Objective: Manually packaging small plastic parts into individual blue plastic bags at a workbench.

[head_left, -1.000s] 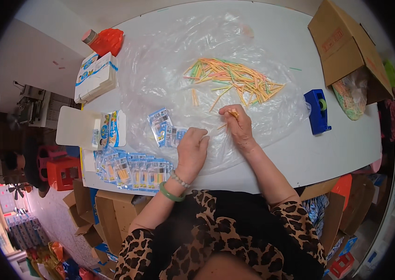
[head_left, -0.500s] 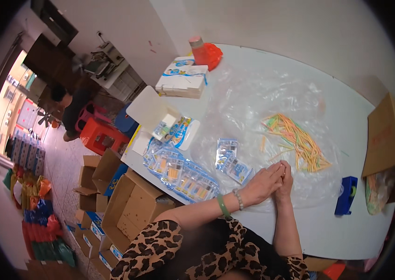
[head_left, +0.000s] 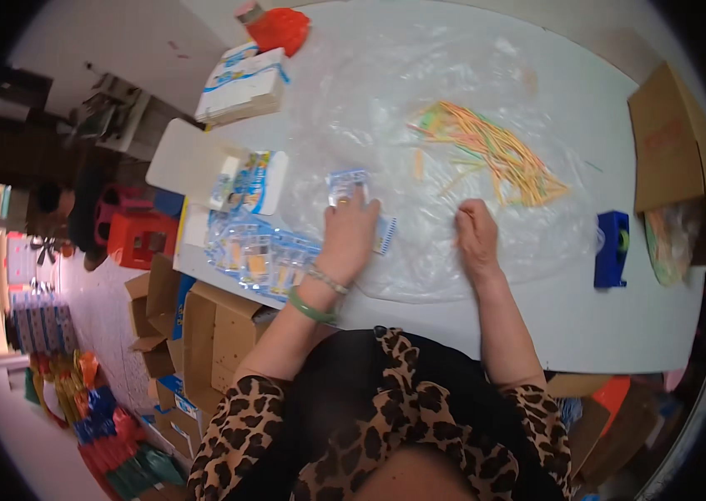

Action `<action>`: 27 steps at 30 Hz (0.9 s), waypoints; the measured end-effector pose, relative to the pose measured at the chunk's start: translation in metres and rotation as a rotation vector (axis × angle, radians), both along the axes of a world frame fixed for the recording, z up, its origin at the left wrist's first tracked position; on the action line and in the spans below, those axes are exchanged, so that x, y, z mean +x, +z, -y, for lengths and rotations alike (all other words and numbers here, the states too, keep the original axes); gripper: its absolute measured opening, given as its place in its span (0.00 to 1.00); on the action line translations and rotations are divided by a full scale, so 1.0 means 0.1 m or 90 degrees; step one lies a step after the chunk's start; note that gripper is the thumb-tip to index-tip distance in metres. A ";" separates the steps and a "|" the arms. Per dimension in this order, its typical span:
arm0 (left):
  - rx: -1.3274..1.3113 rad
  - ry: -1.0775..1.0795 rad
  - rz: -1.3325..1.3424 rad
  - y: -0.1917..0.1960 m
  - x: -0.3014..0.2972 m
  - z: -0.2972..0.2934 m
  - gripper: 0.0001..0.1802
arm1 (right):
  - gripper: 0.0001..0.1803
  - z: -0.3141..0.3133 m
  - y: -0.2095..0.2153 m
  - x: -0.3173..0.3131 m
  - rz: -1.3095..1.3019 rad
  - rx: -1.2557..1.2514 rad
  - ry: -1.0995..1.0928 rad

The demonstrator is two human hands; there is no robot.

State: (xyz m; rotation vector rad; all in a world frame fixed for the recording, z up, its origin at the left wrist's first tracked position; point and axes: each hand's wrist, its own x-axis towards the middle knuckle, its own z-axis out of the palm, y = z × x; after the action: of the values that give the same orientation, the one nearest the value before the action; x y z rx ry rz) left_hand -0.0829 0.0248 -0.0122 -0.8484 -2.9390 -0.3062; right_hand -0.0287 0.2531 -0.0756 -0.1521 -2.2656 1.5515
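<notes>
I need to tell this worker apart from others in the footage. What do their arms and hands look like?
Both forearms are bare below leopard-print sleeves pushed up near the elbows. The left hand has a green bangle and a thin silvery bracelet at its wrist. The right hand wears nothing visible.

Small clear packet (head_left: 346, 185) (blue-edged) lies flat on the plastic sheet (head_left: 420, 100).
</notes>
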 end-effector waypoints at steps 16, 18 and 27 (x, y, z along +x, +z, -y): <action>0.515 0.106 0.486 0.19 -0.10 -0.20 0.10 | 0.13 0.03 0.47 0.25 0.179 -0.229 0.048; 0.669 0.088 0.617 0.21 -0.09 -0.26 0.12 | 0.16 0.15 0.62 0.26 0.146 -0.323 0.112; 0.246 -0.116 0.266 0.56 -0.02 -0.41 0.12 | 0.08 0.18 0.68 0.23 0.172 0.099 0.139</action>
State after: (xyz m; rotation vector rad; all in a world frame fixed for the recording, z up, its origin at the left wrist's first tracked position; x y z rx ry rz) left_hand -0.0846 0.0662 0.0439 -1.0982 -2.9884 -1.1477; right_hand -0.0055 0.2350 -0.0075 -0.0761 -2.6836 1.5280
